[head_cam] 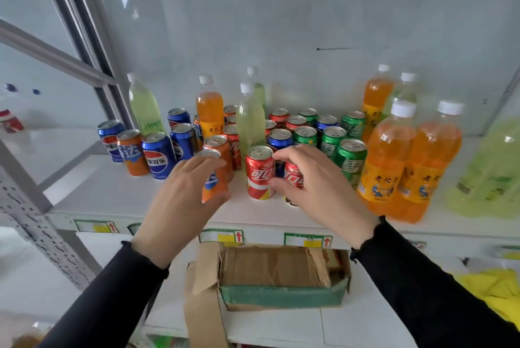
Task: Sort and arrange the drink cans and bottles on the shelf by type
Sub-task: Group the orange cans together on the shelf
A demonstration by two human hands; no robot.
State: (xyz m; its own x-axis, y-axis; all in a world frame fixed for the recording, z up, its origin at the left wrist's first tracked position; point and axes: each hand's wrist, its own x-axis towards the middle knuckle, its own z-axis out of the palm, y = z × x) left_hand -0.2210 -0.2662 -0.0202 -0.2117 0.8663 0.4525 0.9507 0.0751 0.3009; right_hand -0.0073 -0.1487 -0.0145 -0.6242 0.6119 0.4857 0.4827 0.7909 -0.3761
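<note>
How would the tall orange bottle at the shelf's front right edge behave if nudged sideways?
The orange bottle looks nearly full, so it is probably heavy and slow to slide. It is tall and narrow, so a push near the cap might tip it. Another orange bottle stands against it and would likely be knocked too.

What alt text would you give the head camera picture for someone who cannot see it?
A person's left hand grips an orange can and the right hand grips a red cola can, beside another red can, on a white shelf crowded with mixed cans and bottles. A cardboard box sits below.
</note>
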